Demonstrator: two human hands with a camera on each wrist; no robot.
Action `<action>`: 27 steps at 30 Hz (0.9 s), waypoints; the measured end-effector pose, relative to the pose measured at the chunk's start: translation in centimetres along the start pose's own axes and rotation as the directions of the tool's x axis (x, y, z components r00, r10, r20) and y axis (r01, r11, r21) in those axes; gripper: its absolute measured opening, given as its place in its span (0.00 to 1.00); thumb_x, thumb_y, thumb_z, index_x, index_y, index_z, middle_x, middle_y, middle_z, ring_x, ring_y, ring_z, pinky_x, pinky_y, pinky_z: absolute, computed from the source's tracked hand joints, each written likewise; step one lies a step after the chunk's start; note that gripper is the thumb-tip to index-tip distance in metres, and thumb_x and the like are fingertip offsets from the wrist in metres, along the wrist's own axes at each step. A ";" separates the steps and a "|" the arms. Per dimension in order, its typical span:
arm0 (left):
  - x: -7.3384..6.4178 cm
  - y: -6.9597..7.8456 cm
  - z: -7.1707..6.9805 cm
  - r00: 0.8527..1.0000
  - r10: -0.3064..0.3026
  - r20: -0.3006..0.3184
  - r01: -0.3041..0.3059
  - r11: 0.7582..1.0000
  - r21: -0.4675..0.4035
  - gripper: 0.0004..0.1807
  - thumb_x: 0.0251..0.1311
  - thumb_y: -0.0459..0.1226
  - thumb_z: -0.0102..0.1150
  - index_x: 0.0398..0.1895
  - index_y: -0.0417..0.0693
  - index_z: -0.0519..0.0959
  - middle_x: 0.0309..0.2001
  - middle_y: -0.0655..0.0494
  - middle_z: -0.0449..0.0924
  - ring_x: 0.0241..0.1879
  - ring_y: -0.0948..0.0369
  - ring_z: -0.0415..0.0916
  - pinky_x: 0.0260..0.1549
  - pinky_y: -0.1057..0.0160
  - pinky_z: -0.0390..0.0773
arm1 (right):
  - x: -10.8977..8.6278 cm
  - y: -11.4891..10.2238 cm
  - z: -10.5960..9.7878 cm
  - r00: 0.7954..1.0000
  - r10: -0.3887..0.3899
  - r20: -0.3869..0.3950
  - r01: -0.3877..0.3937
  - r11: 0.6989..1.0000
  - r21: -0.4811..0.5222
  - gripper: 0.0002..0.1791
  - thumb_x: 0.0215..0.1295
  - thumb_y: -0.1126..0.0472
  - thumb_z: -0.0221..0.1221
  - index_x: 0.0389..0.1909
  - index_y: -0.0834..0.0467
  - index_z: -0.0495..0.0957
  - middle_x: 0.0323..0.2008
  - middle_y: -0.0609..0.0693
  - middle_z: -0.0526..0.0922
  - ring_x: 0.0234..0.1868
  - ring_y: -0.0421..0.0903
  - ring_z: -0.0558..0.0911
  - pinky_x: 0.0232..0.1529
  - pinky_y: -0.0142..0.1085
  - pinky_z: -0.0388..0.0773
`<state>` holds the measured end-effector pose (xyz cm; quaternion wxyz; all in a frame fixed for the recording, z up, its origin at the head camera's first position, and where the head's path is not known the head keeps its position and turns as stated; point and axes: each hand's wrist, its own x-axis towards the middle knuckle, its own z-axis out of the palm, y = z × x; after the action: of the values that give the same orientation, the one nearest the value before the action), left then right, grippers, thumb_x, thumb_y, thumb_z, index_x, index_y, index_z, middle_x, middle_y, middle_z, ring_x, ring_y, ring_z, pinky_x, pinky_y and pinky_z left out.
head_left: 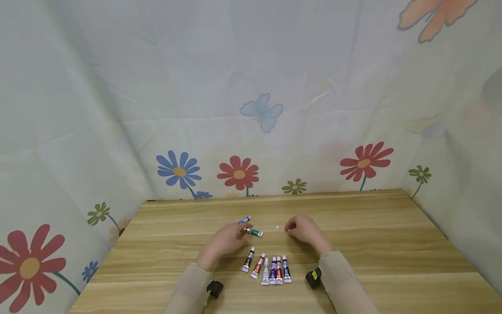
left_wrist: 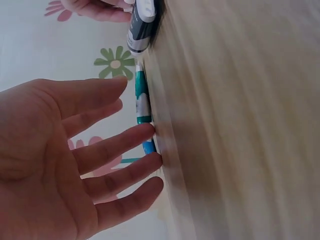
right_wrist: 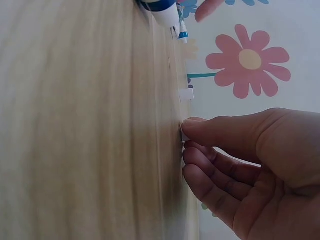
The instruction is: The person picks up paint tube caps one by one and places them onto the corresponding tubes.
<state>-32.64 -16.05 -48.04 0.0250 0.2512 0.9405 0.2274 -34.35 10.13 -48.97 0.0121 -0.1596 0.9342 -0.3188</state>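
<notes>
My left hand (head_left: pixel 227 240) is spread, its fingers apart and slightly bent beside a green paint tube (head_left: pixel 255 233). Behind that tube lies a blue paint tube (head_left: pixel 245 220), partly covered by the hand in the head view. The left wrist view shows the bare palm (left_wrist: pixel 35 160) and no object held. At the tabletop, my right hand (head_left: pixel 306 229) pinches a small white cap (right_wrist: pixel 186 136) between thumb and fingertips, mostly hidden by them. A second white cap (head_left: pixel 277 227) stands on the wood just left of that hand.
Nearer the person, a row of paint tubes lies on the wooden table (head_left: pixel 372 244): black (head_left: pixel 248 260), orange-red (head_left: pixel 258 266), silvery (head_left: pixel 265 272), purple (head_left: pixel 273 271), red (head_left: pixel 279 271) and dark blue (head_left: pixel 287 269). A flower-printed curtain (head_left: pixel 259 144) hangs behind.
</notes>
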 end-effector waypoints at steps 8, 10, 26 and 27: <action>1.6 1.4 0.1 0.998 0.042 0.055 -0.051 0.983 0.175 0.18 0.58 0.44 0.61 0.50 0.48 0.78 0.46 0.53 0.79 0.45 0.56 0.75 0.47 0.55 0.72 | 0.1 0.1 0.0 1.000 -0.007 -0.007 0.007 1.000 0.006 0.03 0.52 0.69 0.64 0.27 0.59 0.82 0.25 0.45 0.79 0.29 0.41 0.74 0.37 0.39 0.72; 1.9 1.9 0.1 0.996 0.065 0.069 -0.078 0.976 0.205 0.15 0.56 0.41 0.62 0.46 0.47 0.79 0.43 0.53 0.80 0.43 0.57 0.75 0.45 0.56 0.73 | 0.0 0.1 0.0 1.000 -0.007 -0.001 0.007 1.000 0.008 0.03 0.53 0.68 0.64 0.27 0.58 0.82 0.25 0.45 0.79 0.29 0.41 0.74 0.36 0.39 0.72; 2.4 1.4 1.1 1.000 0.020 0.011 -0.021 0.995 0.096 0.10 0.49 0.29 0.64 0.35 0.40 0.77 0.22 0.59 0.70 0.24 0.63 0.66 0.26 0.65 0.69 | -0.5 0.2 -0.4 1.000 -0.017 0.005 0.017 1.000 0.003 0.03 0.53 0.68 0.64 0.28 0.58 0.82 0.25 0.44 0.79 0.30 0.41 0.75 0.39 0.41 0.73; 2.4 1.3 1.1 1.000 0.022 0.016 -0.023 0.995 0.097 0.08 0.49 0.30 0.64 0.34 0.41 0.77 0.22 0.60 0.69 0.24 0.64 0.65 0.26 0.65 0.68 | -0.5 0.2 -0.4 1.000 -0.015 0.004 0.015 1.000 0.005 0.03 0.53 0.68 0.64 0.28 0.58 0.82 0.25 0.44 0.79 0.30 0.41 0.75 0.39 0.41 0.73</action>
<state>-33.89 -13.42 -48.29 0.0175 0.2644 0.9473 0.1799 -33.95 10.66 -48.84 0.0122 -0.1674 0.9321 -0.3209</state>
